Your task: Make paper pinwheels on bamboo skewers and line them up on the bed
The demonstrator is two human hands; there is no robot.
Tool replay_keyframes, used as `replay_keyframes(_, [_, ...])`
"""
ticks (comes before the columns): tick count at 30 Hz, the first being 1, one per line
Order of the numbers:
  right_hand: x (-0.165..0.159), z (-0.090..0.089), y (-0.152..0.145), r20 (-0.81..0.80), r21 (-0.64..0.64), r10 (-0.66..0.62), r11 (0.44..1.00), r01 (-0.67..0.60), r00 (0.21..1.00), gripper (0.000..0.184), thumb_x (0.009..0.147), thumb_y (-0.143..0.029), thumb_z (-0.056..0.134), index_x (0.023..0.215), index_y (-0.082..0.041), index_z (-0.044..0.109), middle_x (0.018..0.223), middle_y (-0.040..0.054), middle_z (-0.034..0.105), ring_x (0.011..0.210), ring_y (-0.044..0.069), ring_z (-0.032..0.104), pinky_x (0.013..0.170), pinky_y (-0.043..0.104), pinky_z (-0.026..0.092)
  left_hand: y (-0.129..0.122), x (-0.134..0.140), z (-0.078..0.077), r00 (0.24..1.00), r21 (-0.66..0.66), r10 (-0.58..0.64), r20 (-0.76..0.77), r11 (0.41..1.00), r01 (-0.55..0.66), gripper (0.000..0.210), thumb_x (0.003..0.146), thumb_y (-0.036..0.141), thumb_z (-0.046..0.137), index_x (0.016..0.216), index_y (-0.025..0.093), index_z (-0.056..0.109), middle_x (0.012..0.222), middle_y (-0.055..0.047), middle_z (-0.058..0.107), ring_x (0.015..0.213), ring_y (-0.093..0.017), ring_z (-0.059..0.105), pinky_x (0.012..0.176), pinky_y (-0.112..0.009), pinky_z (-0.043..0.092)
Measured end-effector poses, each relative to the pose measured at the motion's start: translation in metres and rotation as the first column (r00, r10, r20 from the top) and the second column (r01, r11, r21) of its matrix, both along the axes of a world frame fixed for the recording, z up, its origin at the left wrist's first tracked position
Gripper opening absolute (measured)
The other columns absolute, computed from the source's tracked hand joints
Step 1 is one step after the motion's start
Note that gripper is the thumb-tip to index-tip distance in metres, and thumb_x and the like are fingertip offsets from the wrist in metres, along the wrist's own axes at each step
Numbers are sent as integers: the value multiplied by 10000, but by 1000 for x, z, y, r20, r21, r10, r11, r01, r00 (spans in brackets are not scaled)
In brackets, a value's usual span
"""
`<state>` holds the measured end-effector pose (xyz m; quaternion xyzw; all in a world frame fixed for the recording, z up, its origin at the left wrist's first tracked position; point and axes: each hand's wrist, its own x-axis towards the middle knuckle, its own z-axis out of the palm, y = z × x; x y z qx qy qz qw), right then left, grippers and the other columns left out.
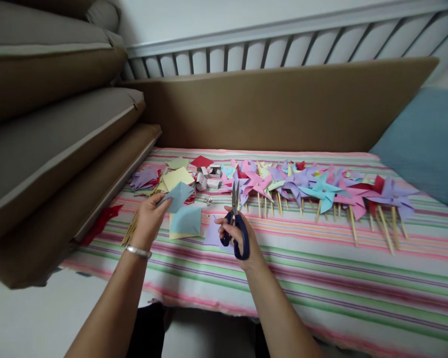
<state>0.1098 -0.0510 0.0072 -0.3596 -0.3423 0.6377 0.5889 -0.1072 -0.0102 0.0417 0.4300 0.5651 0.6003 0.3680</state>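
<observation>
My left hand, with a silver bangle at its wrist, pinches a creased light-blue paper square above the cloth. In my right hand are dark-blue-handled scissors, held upright with the blades pointing away from me and slightly apart. The blades do not touch the paper. Between the hands lies another light-blue sheet on top of a yellow one, with a lilac sheet beside it, partly hidden by my right hand. Yellow paper squares are stacked beyond my left hand.
Finished paper pinwheels on sticks lie in a long row to the right. Small white boxes, metal bits, lilac papers and loose sticks lie around. Stacked cushions border the left; a brown panel stands behind.
</observation>
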Motion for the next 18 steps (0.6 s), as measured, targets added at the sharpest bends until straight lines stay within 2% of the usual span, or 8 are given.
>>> replay_keyframes(1, [0,0,1,29,-9,-17,1000,18,999,521,640,-247,688,1117,-213,480,837,18,649,657,135,582,594,265,444,-5,2,7,997,31,-76,-14,997,76,127,618,255,694,726,187,700,723,-16,656,683,-160,553,651,-233,417])
replay_keyframes(3, [-1,0,3,79,-22,-50,998,52,996,541,630,-271,708,1121,-219,487,870,20,636,727,154,596,626,268,445,-13,9,15,974,-23,-216,65,976,218,129,612,273,700,691,170,691,659,-19,639,593,-137,528,577,-225,401])
replay_keyframes(5, [0,1,5,105,-33,-61,997,65,993,509,650,-324,703,1110,-226,509,828,-4,602,684,136,577,612,260,438,-20,17,15,926,-126,-345,154,922,365,139,602,271,709,672,154,683,621,-16,623,550,-118,505,538,-217,378])
replay_keyframes(7, [2,2,5,104,-37,-38,998,42,994,453,684,-373,673,1091,-227,539,763,-28,551,605,105,527,570,244,416,-23,24,9,888,-202,-412,203,870,450,137,608,268,706,653,144,670,590,-4,603,531,-102,486,524,-209,356])
replay_keyframes(10, [2,2,5,125,-27,-3,1000,7,992,447,650,-331,700,1064,-222,569,736,-39,512,598,95,491,552,226,381,-21,29,-1,876,-263,-446,182,837,480,140,622,265,700,648,134,656,578,5,594,531,-97,485,525,-210,344])
replay_keyframes(13, [1,1,6,209,-51,-27,998,38,978,495,578,-220,728,1051,-236,581,749,-47,510,607,91,474,545,212,355,-15,30,-6,873,-286,-450,185,826,486,157,622,262,706,683,126,660,599,-1,608,535,-101,500,527,-216,348])
replay_keyframes(16, [-3,-1,8,253,-67,-68,994,87,965,484,579,-200,704,1046,-246,586,767,-46,519,592,86,455,534,209,344,-10,32,-11,849,-268,-397,348,826,496,180,633,284,713,718,136,656,604,8,610,519,-92,499,500,-206,346])
replay_keyframes(18, [-6,-4,10,237,-52,-134,987,150,962,478,582,-204,696,1045,-245,584,795,-40,530,612,92,466,553,215,360,-9,37,-18,793,-236,-316,521,839,490,204,655,319,702,772,158,655,655,7,633,556,-104,533,510,-209,374])
